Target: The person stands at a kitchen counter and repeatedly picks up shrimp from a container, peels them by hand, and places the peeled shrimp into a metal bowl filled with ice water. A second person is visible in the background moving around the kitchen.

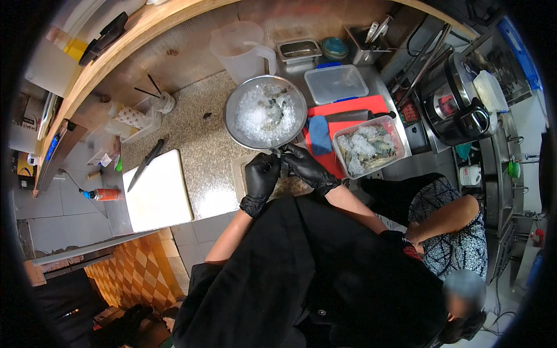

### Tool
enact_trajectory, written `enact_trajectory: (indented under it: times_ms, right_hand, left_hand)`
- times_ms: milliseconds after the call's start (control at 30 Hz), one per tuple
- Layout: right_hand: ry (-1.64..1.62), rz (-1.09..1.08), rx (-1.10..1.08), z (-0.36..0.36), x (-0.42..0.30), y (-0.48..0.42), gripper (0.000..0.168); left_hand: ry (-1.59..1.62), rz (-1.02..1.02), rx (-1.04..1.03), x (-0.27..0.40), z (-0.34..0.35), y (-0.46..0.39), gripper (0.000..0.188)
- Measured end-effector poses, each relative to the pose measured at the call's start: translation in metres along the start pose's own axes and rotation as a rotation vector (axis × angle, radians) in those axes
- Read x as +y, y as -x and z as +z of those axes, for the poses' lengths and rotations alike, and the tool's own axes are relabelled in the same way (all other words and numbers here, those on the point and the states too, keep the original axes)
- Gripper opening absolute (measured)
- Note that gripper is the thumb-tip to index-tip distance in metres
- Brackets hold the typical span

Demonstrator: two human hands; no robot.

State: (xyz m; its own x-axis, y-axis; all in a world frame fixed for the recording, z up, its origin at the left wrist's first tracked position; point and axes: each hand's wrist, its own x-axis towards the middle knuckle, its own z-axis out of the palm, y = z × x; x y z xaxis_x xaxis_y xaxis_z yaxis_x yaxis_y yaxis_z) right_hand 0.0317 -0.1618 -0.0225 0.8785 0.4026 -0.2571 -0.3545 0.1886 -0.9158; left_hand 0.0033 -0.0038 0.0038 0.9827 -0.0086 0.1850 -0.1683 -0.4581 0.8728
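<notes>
Black gloves cover both hands, which meet just below the rim of a steel bowl of ice and several shrimp. Between the fingertips of my left hand and my right hand is a small greyish shrimp, mostly hidden by the fingers. Beneath the hands, partly covered, lies a pale plastic tray with pinkish pieces in it. To the right, a clear plastic container holds raw shrimp and ice, resting partly on a red cutting board.
A large knife and blue cloth lie on the red board. At left, another knife rests on a white cutting board. Behind the bowl stand a plastic pitcher and lidded container. Another person is close on the right.
</notes>
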Motion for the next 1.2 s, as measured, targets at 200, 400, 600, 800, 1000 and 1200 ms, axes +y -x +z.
enact_trajectory:
  times_ms: [200,400,600,800,1000,1200]
  right_hand:
    - [0.083,-0.001,-0.026,0.006,-0.004,0.004,0.031]
    - [-0.602,-0.025,-0.148,-0.009,-0.004,0.008,0.035]
    - [-0.382,-0.123,-0.194,-0.004,-0.005,0.011,0.036]
    - [-0.160,-0.179,-0.164,0.006,-0.008,0.010,0.035]
    - [-0.028,-0.223,-0.096,0.018,-0.008,0.010,0.037]
    - [-0.742,-0.127,-0.263,0.011,-0.004,0.000,0.039]
  left_hand:
    - [0.464,-0.159,0.199,-0.004,0.003,0.000,0.006]
    - [0.037,-0.074,-0.189,-0.003,-0.025,-0.005,0.010]
    - [-0.164,0.010,-0.155,0.028,-0.019,0.004,0.021]
    - [-0.046,-0.071,-0.167,-0.004,-0.005,0.009,0.016]
    - [0.118,-0.073,-0.124,-0.001,-0.004,0.008,0.011]
    - [0.740,-0.429,-0.008,-0.009,-0.007,0.005,0.007]
